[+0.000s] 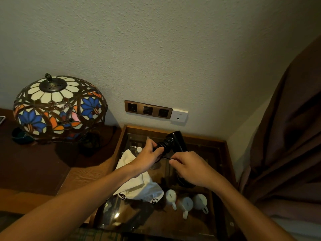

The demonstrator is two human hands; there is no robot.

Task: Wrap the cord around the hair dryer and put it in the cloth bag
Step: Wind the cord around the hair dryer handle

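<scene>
While the left hand grips the handle of the black hair dryer above the glass-topped table, the right hand pinches the last short stretch of cord. Most of the cord already sits coiled round the handle, so wrapping looks nearly done. Bagging remains: the white cloth bag lies crumpled on the glass below the left forearm.

Black hair dryer held up above glass-top table, handle wound with many tight loops of thin black cord. Loose end of cord runs down from handle to right. White cloth bag lies crumpled on glass below, just left of dryer.
</scene>
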